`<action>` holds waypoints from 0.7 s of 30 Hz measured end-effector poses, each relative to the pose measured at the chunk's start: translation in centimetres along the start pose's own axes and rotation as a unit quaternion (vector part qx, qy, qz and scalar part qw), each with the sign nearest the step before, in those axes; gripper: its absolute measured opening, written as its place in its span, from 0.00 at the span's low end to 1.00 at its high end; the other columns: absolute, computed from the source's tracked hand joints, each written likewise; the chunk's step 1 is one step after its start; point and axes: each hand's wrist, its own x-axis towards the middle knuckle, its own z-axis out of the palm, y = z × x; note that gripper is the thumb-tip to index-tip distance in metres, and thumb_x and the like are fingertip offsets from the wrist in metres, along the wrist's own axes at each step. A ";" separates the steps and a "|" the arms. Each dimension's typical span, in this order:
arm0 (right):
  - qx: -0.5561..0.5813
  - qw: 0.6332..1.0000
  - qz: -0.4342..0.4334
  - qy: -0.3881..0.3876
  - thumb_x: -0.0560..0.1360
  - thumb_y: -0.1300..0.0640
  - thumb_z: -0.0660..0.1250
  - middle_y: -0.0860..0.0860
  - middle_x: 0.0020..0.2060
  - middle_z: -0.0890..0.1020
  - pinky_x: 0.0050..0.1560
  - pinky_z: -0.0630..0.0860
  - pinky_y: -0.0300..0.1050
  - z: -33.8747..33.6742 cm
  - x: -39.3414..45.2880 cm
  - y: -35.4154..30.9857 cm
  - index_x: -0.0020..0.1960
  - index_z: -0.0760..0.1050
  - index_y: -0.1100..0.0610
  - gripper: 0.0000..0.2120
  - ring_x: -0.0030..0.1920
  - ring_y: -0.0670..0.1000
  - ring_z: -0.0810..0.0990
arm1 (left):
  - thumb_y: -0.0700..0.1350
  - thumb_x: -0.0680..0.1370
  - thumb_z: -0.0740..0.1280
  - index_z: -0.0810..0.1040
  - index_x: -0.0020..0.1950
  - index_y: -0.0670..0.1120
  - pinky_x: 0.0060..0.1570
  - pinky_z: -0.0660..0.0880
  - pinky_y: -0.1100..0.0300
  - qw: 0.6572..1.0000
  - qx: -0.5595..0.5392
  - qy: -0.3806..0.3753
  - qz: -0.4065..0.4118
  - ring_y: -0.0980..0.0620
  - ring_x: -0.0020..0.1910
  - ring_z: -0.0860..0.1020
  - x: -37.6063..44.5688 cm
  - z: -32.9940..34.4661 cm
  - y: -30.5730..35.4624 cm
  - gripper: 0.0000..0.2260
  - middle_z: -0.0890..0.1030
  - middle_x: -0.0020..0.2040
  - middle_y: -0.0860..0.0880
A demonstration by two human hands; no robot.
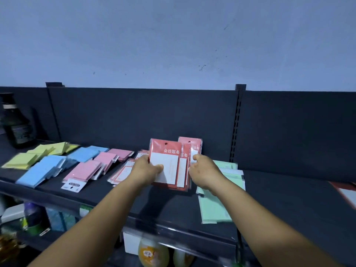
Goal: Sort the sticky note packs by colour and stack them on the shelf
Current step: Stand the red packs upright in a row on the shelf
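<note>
**Red packs held upright at mid-shelf**

Red sticky note packs (169,164), several fanned together in clear sleeves, stand upright above the dark shelf (169,205), gripped from both sides. Left hand (148,168) clasps the front pack's left edge, thumb curled over its white label. Right hand (202,170) holds the right edge of the fan, fingers curled behind it, thumb at the front.

Positions relative to the held red packs:
- Immediately left, lying flat: further red-bordered packs (123,173), partly hidden by the left wrist.
- Farther left, in order: pink packs (96,166), blue packs (55,166), yellow packs (38,154), all in loose overlapping piles.
- Far left, against the back panel: dark bottle (14,122).
- Immediately right, flat on the shelf: green packs (217,201), partly under the right forearm.
- Far right, at the frame edge: one more red pack (346,193), well apart
</note>
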 end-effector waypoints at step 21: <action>-0.118 0.989 0.043 -0.079 0.75 0.61 0.58 0.55 0.44 0.77 0.35 0.69 0.40 0.2 7.3 1.3 0.50 0.73 0.59 0.07 0.40 0.55 0.74 | 0.44 0.76 0.67 0.73 0.62 0.44 0.47 0.66 0.62 0.971 0.232 -0.014 0.046 0.46 0.58 0.76 7.6 6.7 -1.1 0.15 0.79 0.61 0.46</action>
